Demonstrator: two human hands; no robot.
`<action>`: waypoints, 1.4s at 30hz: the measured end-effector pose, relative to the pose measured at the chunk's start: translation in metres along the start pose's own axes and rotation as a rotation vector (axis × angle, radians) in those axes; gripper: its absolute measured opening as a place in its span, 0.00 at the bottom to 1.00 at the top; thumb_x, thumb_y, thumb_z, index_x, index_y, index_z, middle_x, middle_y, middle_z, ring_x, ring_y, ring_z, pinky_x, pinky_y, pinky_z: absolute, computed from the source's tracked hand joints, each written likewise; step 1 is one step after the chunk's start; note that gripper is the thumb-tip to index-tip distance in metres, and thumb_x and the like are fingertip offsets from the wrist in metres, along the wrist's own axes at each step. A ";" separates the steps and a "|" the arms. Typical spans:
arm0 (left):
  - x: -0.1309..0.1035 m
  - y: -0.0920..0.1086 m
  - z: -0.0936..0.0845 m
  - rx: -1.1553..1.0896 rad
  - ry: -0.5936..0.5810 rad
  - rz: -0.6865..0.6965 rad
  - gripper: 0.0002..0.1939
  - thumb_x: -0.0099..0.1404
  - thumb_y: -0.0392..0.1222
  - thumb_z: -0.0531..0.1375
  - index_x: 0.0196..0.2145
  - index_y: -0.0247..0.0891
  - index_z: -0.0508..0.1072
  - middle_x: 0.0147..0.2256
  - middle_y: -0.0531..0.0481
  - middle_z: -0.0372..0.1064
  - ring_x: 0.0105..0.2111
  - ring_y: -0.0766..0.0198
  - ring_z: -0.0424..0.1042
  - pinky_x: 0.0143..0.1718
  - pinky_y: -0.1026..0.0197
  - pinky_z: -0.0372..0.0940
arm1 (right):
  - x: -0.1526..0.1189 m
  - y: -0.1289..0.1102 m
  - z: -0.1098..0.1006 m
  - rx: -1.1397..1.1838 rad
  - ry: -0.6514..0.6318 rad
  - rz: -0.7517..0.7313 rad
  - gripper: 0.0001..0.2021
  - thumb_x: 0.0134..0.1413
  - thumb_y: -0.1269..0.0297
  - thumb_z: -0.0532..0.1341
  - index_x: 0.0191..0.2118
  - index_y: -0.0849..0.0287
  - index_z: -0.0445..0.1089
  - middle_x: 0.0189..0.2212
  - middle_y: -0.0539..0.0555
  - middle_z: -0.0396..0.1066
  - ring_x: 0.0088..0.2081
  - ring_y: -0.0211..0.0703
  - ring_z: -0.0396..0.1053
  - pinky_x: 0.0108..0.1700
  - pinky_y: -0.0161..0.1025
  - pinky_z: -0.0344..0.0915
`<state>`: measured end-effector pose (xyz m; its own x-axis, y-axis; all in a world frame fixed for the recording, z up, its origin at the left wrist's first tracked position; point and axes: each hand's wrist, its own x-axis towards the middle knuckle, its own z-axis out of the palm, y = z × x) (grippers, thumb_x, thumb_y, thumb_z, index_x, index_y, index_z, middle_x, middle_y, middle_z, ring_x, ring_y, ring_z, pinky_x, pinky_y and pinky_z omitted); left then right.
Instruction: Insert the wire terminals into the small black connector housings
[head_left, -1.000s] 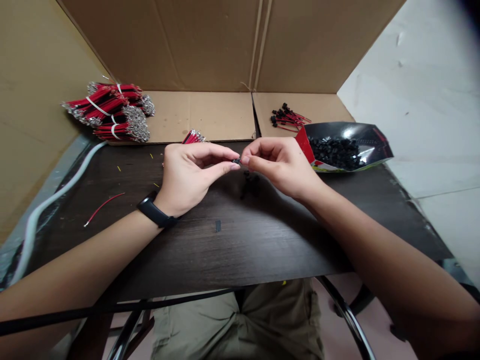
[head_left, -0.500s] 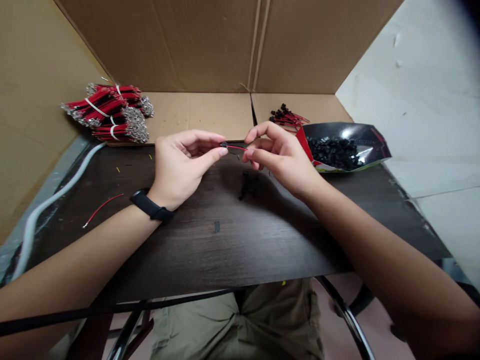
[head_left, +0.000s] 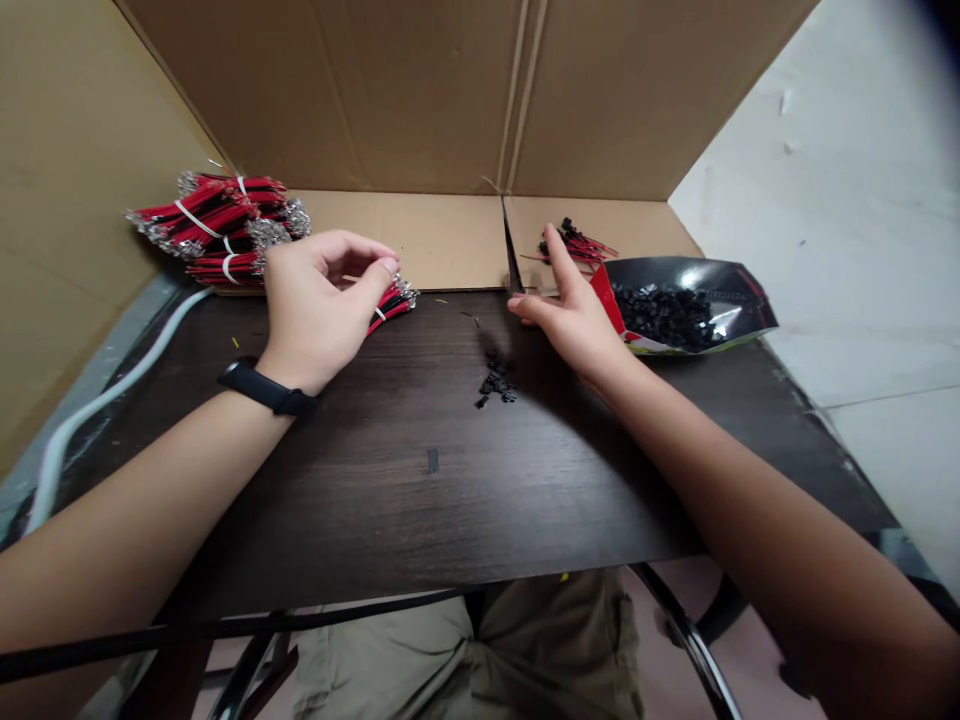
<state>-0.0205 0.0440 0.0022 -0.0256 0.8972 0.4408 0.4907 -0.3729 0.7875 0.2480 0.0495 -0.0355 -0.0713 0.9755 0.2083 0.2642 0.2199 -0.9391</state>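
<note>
My left hand (head_left: pixel 319 305) has its thumb and forefinger pinched together; what is between them, if anything, is too small to tell. Just beyond its fingertips lies a tied bundle of red and black wires with metal ends (head_left: pixel 397 300), partly covered by the hand. My right hand (head_left: pixel 574 315) is open, with thumb and forefinger apart. Its forefinger reaches over the edge of a small heap of black connectors with red wires (head_left: pixel 589 243) on the cardboard. Loose black connector housings (head_left: pixel 497 380) are scattered on the dark table between the hands.
Several tied wire bundles (head_left: pixel 217 215) are stacked at the back left. A black-lined box (head_left: pixel 739 300) full of small black connectors stands beside my right hand. Upright cardboard (head_left: pixel 412 100) closes the back, and a pale cable (head_left: pixel 112 380) runs along the left edge.
My hands have moved apart. The connector with a red wire that was between them is no longer there. My left hand went left; my right hand moved slightly right and opened.
</note>
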 end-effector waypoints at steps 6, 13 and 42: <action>0.007 -0.015 -0.002 0.228 0.127 0.107 0.08 0.63 0.39 0.68 0.39 0.36 0.84 0.36 0.49 0.82 0.33 0.63 0.78 0.37 0.58 0.71 | -0.002 0.005 0.000 -0.214 -0.027 -0.088 0.36 0.61 0.65 0.65 0.74 0.47 0.63 0.75 0.58 0.61 0.58 0.56 0.77 0.56 0.52 0.79; 0.007 -0.019 -0.003 0.365 0.007 0.048 0.13 0.65 0.46 0.65 0.43 0.36 0.82 0.41 0.49 0.82 0.38 0.62 0.78 0.45 0.55 0.72 | 0.016 0.014 0.004 -0.907 0.020 -0.259 0.35 0.62 0.80 0.52 0.75 0.70 0.60 0.76 0.67 0.58 0.71 0.68 0.64 0.72 0.64 0.63; 0.007 -0.014 -0.007 0.396 -0.042 -0.026 0.13 0.66 0.50 0.63 0.41 0.39 0.81 0.41 0.48 0.82 0.39 0.58 0.81 0.47 0.52 0.75 | 0.084 -0.029 -0.110 -0.941 0.172 -0.021 0.16 0.50 0.79 0.65 0.40 0.54 0.83 0.44 0.59 0.85 0.47 0.60 0.82 0.56 0.55 0.78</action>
<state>-0.0337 0.0537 -0.0021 -0.0112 0.9170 0.3987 0.7885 -0.2371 0.5674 0.3400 0.1267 0.0388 0.0374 0.9430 0.3306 0.9348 0.0838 -0.3450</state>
